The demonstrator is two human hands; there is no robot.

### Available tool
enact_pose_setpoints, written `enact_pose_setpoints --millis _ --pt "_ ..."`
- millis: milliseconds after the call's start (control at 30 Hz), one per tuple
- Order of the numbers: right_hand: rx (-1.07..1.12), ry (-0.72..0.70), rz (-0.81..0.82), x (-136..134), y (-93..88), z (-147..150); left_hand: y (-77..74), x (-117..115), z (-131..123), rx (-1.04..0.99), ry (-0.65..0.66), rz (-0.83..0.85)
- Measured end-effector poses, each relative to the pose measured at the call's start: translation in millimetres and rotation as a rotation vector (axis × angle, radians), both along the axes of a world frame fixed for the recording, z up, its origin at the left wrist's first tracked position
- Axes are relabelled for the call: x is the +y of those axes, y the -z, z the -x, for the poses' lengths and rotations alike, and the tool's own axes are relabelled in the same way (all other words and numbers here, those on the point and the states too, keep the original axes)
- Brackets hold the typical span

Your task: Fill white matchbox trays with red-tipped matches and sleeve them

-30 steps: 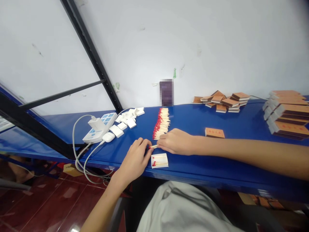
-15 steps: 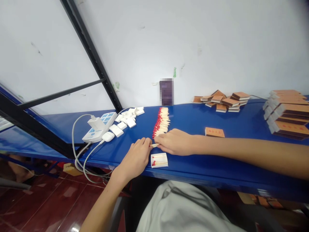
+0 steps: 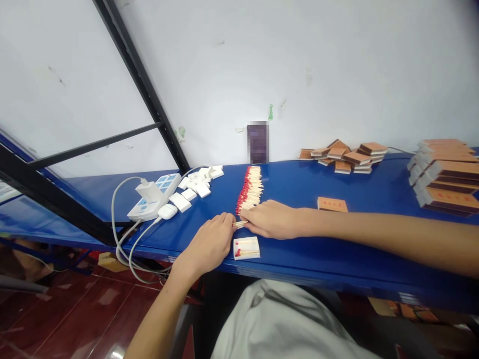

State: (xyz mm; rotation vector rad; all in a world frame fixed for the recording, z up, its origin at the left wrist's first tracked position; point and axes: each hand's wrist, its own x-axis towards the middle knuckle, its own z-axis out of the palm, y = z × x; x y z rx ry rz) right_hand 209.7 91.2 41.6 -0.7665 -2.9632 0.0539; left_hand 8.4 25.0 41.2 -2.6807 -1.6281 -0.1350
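Between my two hands are a few matches (image 3: 240,224), lying crosswise just above the table. My left hand (image 3: 218,238) pinches their left ends, and my right hand (image 3: 267,219) has its fingers closed on the right ends. The match heads are hidden by my fingers. Directly below sits a white matchbox tray (image 3: 256,241), open at the top, with several red-tipped matches inside. Beyond my fingers a long row of loose matches (image 3: 250,188) runs toward the wall, red heads to the left.
White empty trays (image 3: 180,202) lie in a heap on the left, near a power strip (image 3: 153,202) with cables. One matchbox sleeve (image 3: 332,204) lies beyond my right forearm. A pile of matchboxes (image 3: 357,158) and a stack (image 3: 449,177) stand at right. A dark upright object (image 3: 258,143) leans on the wall.
My hands have barely moved. Slightly more of the matches shows between my fingertips.
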Motion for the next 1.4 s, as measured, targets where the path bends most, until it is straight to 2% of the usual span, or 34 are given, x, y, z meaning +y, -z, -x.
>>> enact_pose_setpoints --millis 300,633,933,1167,1400 --pt "-0.014 0.010 -0.029 -0.9 -0.5 -0.6 -1.4 -1.0 0.8 -0.026 0.008 -0.005" --pt "-0.011 0.021 -0.002 -4.1 -5.1 -0.2 -3.3 -2.0 -2.1 0.076 -0.002 0.019" --pt "0.043 0.008 0.070 -13.1 -22.7 -3.6 -14.9 -14.2 -0.8 0.041 0.012 0.009" --pt "-0.008 -0.055 0.235 -35.9 -39.1 -10.5 -23.0 -33.9 1.5 -0.046 0.121 0.153" --pt "-0.093 -0.022 0.293 -42.1 -45.9 -11.1 -25.9 -33.5 -2.3 -0.045 0.102 0.187"
